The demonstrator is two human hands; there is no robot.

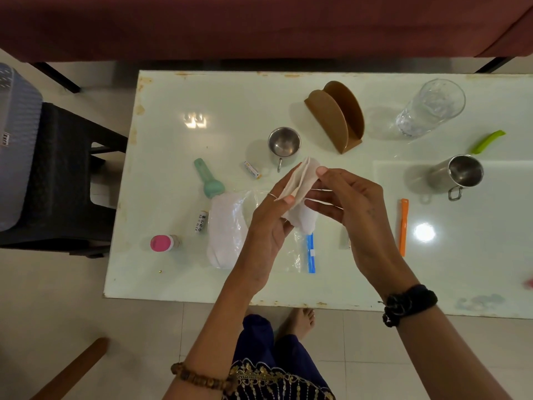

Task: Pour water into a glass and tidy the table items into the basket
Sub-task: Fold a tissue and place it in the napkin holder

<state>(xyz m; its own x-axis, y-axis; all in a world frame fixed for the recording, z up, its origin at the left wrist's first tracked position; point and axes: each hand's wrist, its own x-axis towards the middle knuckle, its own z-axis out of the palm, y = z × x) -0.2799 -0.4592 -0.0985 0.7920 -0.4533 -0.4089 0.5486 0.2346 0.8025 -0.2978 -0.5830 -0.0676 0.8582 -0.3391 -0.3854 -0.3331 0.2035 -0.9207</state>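
Left hand [268, 223] fingers [288, 199] are pinching the near edge of a folded white paper napkin [301, 180]; right hand [354, 209] fingers [321, 170] are pinching its far top corner, so both hands are closing on the same soft, thin, creased sheet, holding it up above the counter [173, 140]. Its long axis is running from lower left to upper right, folded plies fanning toward the far side. Under the hands a clear crinkly zip bag [230, 235] with a blue slider strip is lying flat, white soft contents inside. Beyond it a small steel cup [284, 142] is sitting upright, looking empty. Behind that a brown plastic napkin holder [336, 115], two half-round walls, is standing with its slot empty. Far right a clear ribbed glass [431, 108] is holding water; nearer, a steel mug [458, 173] is lying tilted, mouth toward camera. The counter is glossy white glass, edges chipped and rusty.
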